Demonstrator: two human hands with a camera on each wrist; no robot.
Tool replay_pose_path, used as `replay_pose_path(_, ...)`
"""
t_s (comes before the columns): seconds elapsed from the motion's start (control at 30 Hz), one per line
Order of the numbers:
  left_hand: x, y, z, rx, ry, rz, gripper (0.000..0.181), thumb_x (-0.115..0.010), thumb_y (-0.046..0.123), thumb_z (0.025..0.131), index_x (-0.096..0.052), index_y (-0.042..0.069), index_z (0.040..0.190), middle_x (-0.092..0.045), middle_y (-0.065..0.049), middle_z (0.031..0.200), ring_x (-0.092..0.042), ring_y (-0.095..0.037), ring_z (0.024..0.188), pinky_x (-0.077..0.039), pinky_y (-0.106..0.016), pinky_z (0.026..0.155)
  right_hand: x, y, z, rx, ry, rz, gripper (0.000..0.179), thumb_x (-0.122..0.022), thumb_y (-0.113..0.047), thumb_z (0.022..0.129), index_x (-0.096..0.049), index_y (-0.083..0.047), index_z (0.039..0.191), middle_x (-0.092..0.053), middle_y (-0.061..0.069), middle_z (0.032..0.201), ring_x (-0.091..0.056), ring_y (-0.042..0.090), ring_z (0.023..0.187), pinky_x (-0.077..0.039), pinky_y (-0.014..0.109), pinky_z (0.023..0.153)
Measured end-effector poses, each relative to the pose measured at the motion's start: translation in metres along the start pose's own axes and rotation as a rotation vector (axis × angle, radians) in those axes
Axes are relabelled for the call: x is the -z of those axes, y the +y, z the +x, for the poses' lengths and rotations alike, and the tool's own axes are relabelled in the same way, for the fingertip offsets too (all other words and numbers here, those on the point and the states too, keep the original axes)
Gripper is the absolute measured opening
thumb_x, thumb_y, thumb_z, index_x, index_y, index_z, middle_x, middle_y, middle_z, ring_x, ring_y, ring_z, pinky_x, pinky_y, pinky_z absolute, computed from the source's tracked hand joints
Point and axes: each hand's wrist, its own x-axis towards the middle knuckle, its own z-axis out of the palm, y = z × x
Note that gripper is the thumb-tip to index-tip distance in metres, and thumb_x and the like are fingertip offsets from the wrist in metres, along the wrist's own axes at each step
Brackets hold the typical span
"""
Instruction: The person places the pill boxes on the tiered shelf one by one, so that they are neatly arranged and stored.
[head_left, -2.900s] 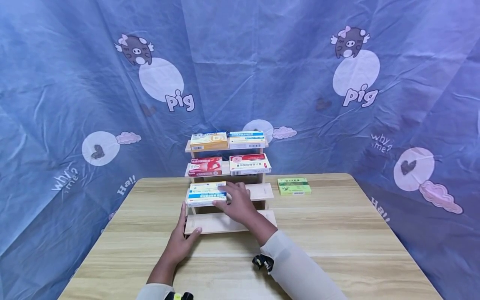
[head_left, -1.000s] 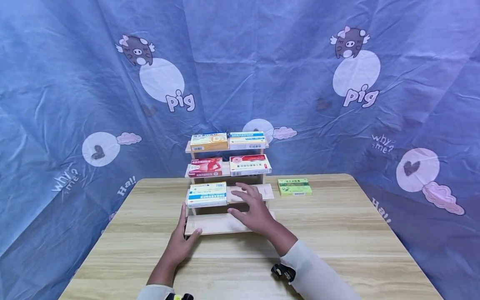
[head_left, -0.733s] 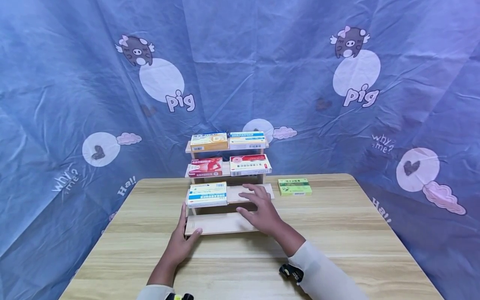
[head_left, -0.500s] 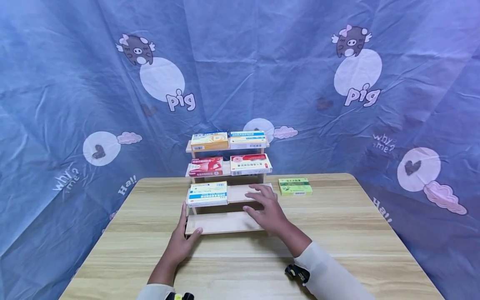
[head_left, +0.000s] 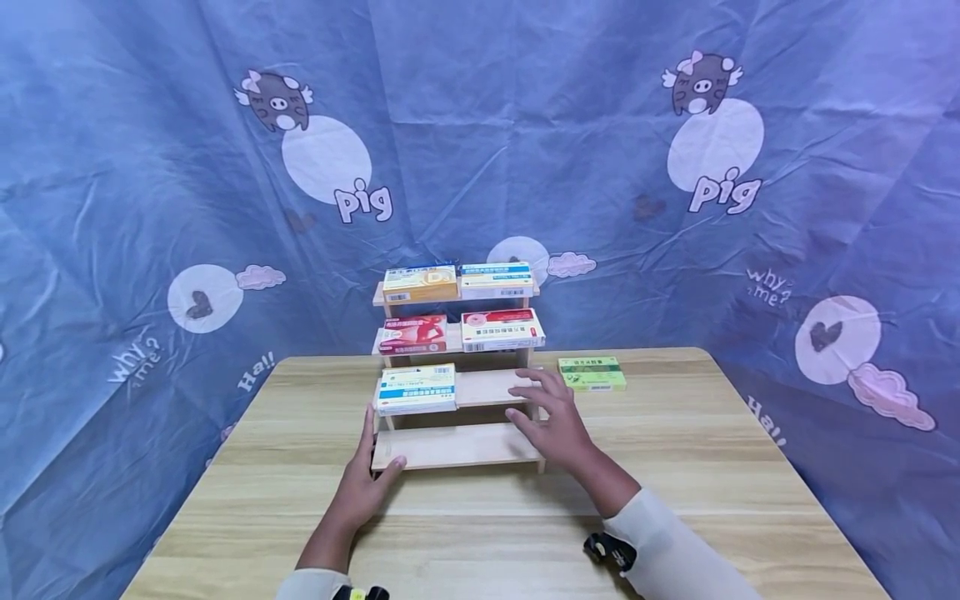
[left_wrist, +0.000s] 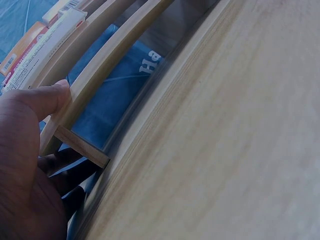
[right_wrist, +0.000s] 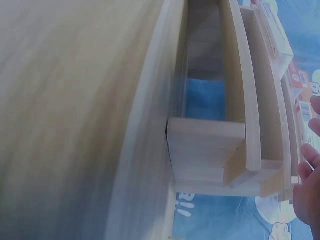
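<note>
A stepped wooden display rack (head_left: 457,446) stands on the table. My left hand (head_left: 360,492) holds its lower left end; in the left wrist view the thumb (left_wrist: 52,97) lies on the bottom step's edge, with the other fingers by the side support. Past the rack's right end hovers my right hand (head_left: 558,425), fingers spread and loosely bent, nothing held. On the third step lies a white-and-blue medicine box (head_left: 417,389), at the left. Above it sit a red medicine box (head_left: 412,333) and a white-and-red one (head_left: 502,329). The top step bears a yellow-orange box (head_left: 420,283) and another white-and-blue box (head_left: 496,280).
A green medicine box (head_left: 592,374) lies on the wooden table (head_left: 675,467), right of the rack and just beyond the right hand. Behind the table hangs a blue printed cloth (head_left: 600,167). Dark devices (head_left: 609,550) are strapped at both wrists.
My right hand has let go of the white-and-blue box on the third step and moved right, past the rack's right end towards the green box. The left hand keeps its place.
</note>
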Motion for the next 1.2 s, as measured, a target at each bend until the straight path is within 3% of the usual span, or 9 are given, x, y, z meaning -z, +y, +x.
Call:
replay_pose_path(0.17,0.000,0.002,0.000,-0.010,0.010,0.012,0.107,-0.071,0.035,0.107,0.011,0.041,0.175,-0.026,-0.027,0.179,-0.031,-0.051,0.163,-0.024,-0.071,0.130,0.006,0.006,-0.001,0.000,0.023,0.028,0.029,-0.090,-0.003,0.087,-0.083,-0.002,0.115,-0.070,0.018,0.142,-0.055,0.046,0.138,-0.031,0.076,0.118)
replay_pose_path(0.33,0.000,0.002,0.001,0.011,-0.006,0.003,0.107,-0.071,0.036,0.107,0.012,0.044,0.174,-0.026,-0.025,0.180,-0.029,-0.047,0.165,-0.022,-0.068,0.133,0.013,0.011,-0.003,-0.036,0.053,0.046,0.027,-0.088,-0.002,0.088,-0.083,-0.001,0.114,-0.071,0.017,0.141,-0.056,0.043,0.135,-0.035,0.065,0.111)
replay_pose_path(0.63,0.000,0.001,0.001,0.006,-0.016,-0.007,0.107,-0.071,0.036,0.107,0.012,0.045,0.174,-0.023,-0.023,0.181,-0.028,-0.045,0.166,-0.020,-0.067,0.134,0.025,0.019,-0.002,-0.100,0.156,0.114,0.023,-0.086,0.004,0.088,-0.083,0.000,0.111,-0.074,0.021,0.133,-0.061,0.039,0.130,-0.041,0.024,0.107)
replay_pose_path(0.77,0.000,0.000,0.001,-0.003,-0.013,-0.005,0.107,-0.071,0.036,0.107,0.011,0.041,0.175,-0.029,-0.027,0.178,-0.032,-0.047,0.164,-0.023,-0.067,0.133,0.030,0.024,-0.002,-0.150,0.178,0.157,0.022,-0.084,0.005,0.090,-0.083,0.003,0.111,-0.073,0.024,0.134,-0.058,0.040,0.133,-0.038,0.016,0.109)
replay_pose_path(0.87,0.000,0.001,0.000,-0.005,-0.013,-0.006,0.106,-0.071,0.036,0.107,0.010,0.038,0.176,-0.031,-0.028,0.177,-0.034,-0.048,0.163,-0.024,-0.067,0.133,0.033,0.029,-0.001,-0.209,0.183,0.178,0.021,-0.083,0.004,0.091,-0.082,0.005,0.113,-0.072,0.022,0.136,-0.057,0.038,0.135,-0.036,0.017,0.110)
replay_pose_path(1.0,0.000,0.002,0.000,-0.002,-0.014,-0.013,0.106,-0.071,0.036,0.107,0.010,0.039,0.176,-0.030,-0.027,0.177,-0.033,-0.047,0.163,-0.023,-0.066,0.133,0.040,0.031,0.002,-0.287,0.175,0.183,0.023,-0.082,0.002,0.093,-0.080,0.006,0.116,-0.069,0.022,0.140,-0.053,0.033,0.138,-0.038,0.030,0.113)
replay_pose_path(1.1,0.001,0.002,0.000,0.002,-0.015,-0.018,0.106,-0.071,0.036,0.107,0.010,0.040,0.175,-0.030,-0.027,0.177,-0.033,-0.047,0.164,-0.023,-0.066,0.133,0.044,0.033,0.004,-0.333,0.181,0.173,0.023,-0.082,0.000,0.095,-0.081,0.003,0.117,-0.068,0.021,0.142,-0.052,0.028,0.137,-0.040,0.040,0.108)
replay_pose_path(1.2,0.001,0.002,0.000,0.005,-0.018,-0.020,0.106,-0.071,0.037,0.107,0.010,0.041,0.175,-0.029,-0.026,0.178,-0.032,-0.046,0.164,-0.022,-0.066,0.133,0.048,0.035,0.006,-0.368,0.193,0.163,0.021,-0.081,-0.003,0.096,-0.081,0.001,0.116,-0.067,0.020,0.142,-0.052,0.025,0.135,-0.038,0.042,0.099)
